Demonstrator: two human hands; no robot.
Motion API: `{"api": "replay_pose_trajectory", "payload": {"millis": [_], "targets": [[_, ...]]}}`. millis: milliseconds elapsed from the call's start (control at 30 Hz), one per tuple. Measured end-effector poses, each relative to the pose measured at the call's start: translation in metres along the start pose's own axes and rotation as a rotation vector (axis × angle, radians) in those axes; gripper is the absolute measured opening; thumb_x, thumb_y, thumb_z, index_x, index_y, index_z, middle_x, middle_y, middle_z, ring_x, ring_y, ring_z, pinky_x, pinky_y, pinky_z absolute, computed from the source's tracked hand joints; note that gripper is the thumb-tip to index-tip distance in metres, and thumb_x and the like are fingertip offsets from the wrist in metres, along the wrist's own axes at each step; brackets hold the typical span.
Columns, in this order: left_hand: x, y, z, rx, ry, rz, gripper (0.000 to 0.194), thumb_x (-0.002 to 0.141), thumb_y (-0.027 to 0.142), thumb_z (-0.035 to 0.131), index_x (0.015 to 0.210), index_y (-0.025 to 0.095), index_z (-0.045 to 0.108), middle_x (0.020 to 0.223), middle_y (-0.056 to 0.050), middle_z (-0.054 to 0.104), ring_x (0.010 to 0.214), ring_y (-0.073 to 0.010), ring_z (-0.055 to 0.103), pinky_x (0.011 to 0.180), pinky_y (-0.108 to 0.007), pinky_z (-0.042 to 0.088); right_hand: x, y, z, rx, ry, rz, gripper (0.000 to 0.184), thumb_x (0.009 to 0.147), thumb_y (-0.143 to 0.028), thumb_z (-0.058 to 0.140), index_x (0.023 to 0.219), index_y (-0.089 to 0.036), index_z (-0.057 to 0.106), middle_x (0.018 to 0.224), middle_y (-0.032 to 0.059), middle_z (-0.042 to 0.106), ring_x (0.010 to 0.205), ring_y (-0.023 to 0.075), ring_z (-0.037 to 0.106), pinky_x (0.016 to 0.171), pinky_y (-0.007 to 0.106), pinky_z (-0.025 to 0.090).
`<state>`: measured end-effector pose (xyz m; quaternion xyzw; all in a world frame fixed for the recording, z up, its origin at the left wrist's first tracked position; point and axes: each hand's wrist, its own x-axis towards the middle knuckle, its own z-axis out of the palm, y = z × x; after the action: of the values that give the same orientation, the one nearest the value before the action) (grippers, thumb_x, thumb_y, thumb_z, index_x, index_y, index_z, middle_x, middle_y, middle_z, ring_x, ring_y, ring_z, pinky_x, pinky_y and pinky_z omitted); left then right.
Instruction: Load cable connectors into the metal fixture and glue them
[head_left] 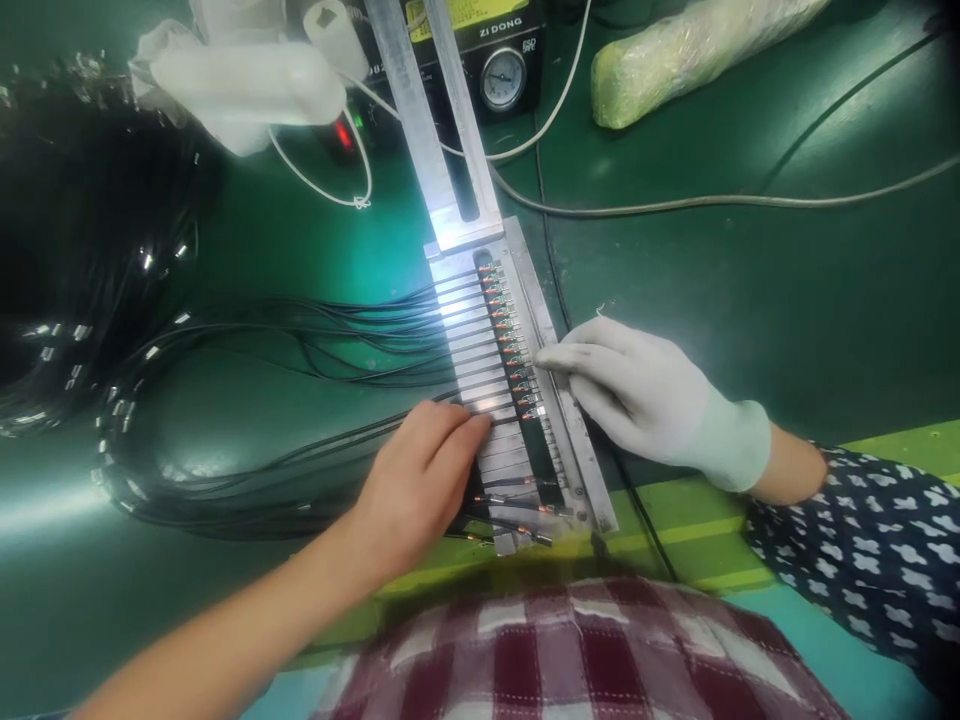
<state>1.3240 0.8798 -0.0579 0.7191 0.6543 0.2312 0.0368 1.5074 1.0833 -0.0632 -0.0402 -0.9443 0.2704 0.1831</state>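
Note:
A slotted metal fixture lies at the centre, slanting towards me. Several thin black cables run into its slots from the left, their stripped, coppery ends with small metal terminals lined up over the dark groove. My left hand, bare, is at the fixture's left edge with thumb and fingers closed on a black cable. In a white glove, my right hand reaches from the right. Its fingertips are pressed together beside the terminals at the right rail; what they hold, if anything, is hidden. More loose cable ends cross the fixture's near end.
A black device with a round gauge stands at the back beneath a metal bar. Coiled cables spread over the left side. A plastic-wrapped roll lies at the back right. A grey cord crosses the green table.

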Motion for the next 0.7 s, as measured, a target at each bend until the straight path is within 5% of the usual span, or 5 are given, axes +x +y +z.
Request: {"api": "replay_pose_trajectory", "payload": {"millis": [433, 700], "targets": [[-0.012, -0.005, -0.008, 0.082, -0.153, 0.079, 0.042, 0.093, 0.000, 0.042, 0.133, 0.007, 0.054, 0.093, -0.010, 0.059, 0.082, -0.0200, 0.054, 0.072, -0.032, 0.047, 0.000, 0.005, 0.000, 0.032, -0.017, -0.054, 0.035, 0.094, -0.011, 0.046, 0.122, -0.017, 0.066, 0.105, 0.0114, 0.061, 0.088, 0.0216, 0.061, 0.071, 0.035, 0.053], [-0.022, 0.020, -0.022, -0.259, -0.216, -0.214, 0.027, 0.096, 0.014, 0.056, 0.123, 0.017, 0.054, 0.099, -0.006, 0.065, 0.090, -0.0178, 0.059, 0.081, -0.032, 0.048, -0.018, -0.003, -0.002, -0.127, -0.048, -0.159, 0.031, 0.095, -0.016, 0.047, 0.118, -0.018, 0.068, 0.129, 0.0153, 0.061, 0.107, 0.0284, 0.062, 0.085, 0.044, 0.055]]}}
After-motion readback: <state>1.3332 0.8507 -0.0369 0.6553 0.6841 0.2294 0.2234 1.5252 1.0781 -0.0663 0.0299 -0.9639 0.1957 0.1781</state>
